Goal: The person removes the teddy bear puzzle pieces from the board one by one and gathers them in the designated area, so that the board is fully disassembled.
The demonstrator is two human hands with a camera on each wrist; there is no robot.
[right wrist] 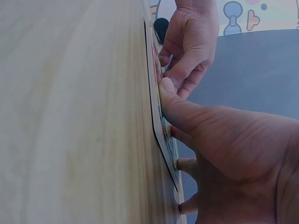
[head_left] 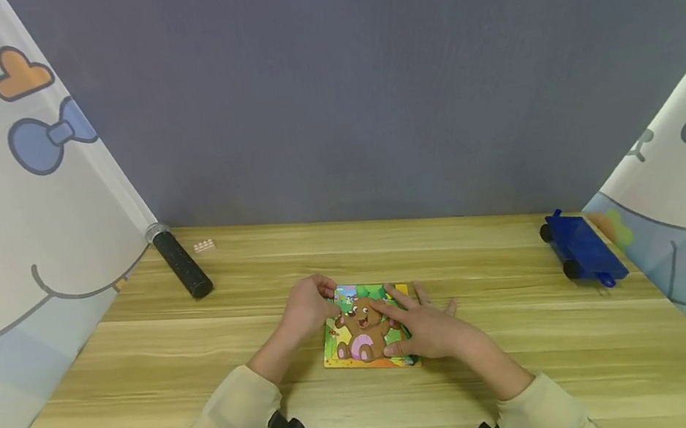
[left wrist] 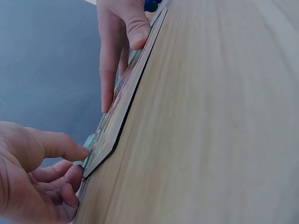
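A flat picture puzzle point(head_left: 362, 340) with a brown cartoon bear lies on the wooden table in the head view. At its upper left corner, my left hand point(head_left: 308, 309) pinches a small greenish puzzle piece point(left wrist: 89, 141), which stands slightly raised from the board in the left wrist view. Part of that piece is hidden by the thumb and fingers. Spread over the puzzle's right side, my right hand point(head_left: 429, 327) rests with its thumb and fingertips on the picture; some fingers reach past the right edge onto the table.
A black microphone point(head_left: 183, 264) lies at the back left, beside a small pale pink toy brick point(head_left: 204, 246). Far right on the table point(head_left: 498, 272) stands a blue toy cart point(head_left: 581, 246) with black wheels. A grey wall point(head_left: 326, 98) rises behind, with cartoon-printed panels on both sides.
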